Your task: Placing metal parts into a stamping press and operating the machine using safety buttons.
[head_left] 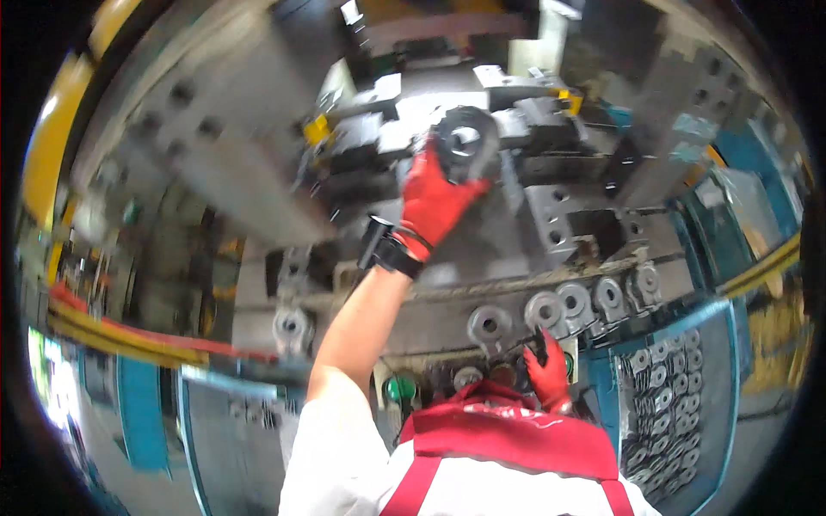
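Note:
My left hand (434, 202), in a red glove with a dark band and a watch at the wrist, reaches far forward into the machine. It grips a ring-shaped metal part (492, 142) by its near left side, over the bright die area. Motion blurs the part's outline. Close to my body, my right hand (548, 371) wears a red glove with dark fingertips. Its fingers are apart and nothing shows in them. Just beyond it lies a similar ring-ended part (544, 311) on the machine's front ledge; whether the fingertips touch it I cannot tell.
More ring-ended parts (611, 294) line the ledge at right, with one (490, 325) mid-ledge and another (292, 328) at left. A green button (399, 389) sits below the ledge. The blue-edged bin (731, 378) at right holds many parts. Thick machine columns (215, 112) flank the work area.

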A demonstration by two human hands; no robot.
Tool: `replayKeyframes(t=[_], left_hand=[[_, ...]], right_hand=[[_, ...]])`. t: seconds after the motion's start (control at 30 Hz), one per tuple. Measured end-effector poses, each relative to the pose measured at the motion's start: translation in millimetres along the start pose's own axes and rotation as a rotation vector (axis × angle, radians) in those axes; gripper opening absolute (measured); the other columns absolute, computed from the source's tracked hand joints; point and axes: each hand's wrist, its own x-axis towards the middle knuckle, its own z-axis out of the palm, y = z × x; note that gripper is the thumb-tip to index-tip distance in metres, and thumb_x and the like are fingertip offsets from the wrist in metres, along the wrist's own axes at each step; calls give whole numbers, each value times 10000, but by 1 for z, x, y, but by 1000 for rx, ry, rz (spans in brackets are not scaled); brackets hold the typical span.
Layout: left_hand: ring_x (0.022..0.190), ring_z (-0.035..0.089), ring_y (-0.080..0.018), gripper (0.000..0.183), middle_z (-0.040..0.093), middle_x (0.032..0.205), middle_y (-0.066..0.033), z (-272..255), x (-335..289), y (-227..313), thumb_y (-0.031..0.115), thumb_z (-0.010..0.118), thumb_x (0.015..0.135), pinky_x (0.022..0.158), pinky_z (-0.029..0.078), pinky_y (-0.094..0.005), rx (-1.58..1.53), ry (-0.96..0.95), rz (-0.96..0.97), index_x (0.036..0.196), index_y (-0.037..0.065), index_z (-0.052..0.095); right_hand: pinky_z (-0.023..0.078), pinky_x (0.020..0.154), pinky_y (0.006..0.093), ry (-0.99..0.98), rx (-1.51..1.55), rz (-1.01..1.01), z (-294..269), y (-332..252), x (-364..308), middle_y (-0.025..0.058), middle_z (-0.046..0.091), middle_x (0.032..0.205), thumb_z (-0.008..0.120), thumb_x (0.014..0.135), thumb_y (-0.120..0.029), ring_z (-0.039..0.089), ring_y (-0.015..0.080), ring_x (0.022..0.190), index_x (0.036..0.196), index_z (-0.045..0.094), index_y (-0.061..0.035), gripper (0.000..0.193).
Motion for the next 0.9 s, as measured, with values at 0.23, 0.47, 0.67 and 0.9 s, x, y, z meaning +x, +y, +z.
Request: replayKeyframes(t=[0.23,0.47,0.67,0.9], left_hand=[[1099,537,-353,1031,524,1203,-222,-96,-200,15,321,805,586,915,436,-402,61,-138,-93,1405,35,247],[997,540,-379,1035,538,1065,-226,-179,-310,-59,373,752,556,853,444,-439,561,32,-543,1401,58,244],[1004,539,-400,1076,547,1075,-233,-232,-289,-137,393,763,565,862,440,-442,778,44,-785,1419,77,190],[996,554,-393,1054,558,1075,-231,-229,-279,-215,463,748,576,856,443,-448,886,-49,-822,1410,93,222]], right_hand=[[342,919,538,-322,-835,-184,78,0,8,280,412,1247,720,598,-572,400,446,1136,1418,193,-94,1086],[341,898,528,-407,-772,-53,79,-22,20,275,406,1223,727,558,-611,408,440,1102,1437,186,-138,1135],[391,856,499,-249,-875,-80,97,-11,31,255,452,1169,756,614,-465,456,402,1064,1439,181,-127,1060],[393,955,375,-280,-178,15,62,-14,48,249,511,1220,816,587,-298,516,342,1120,1396,266,-12,1019]])
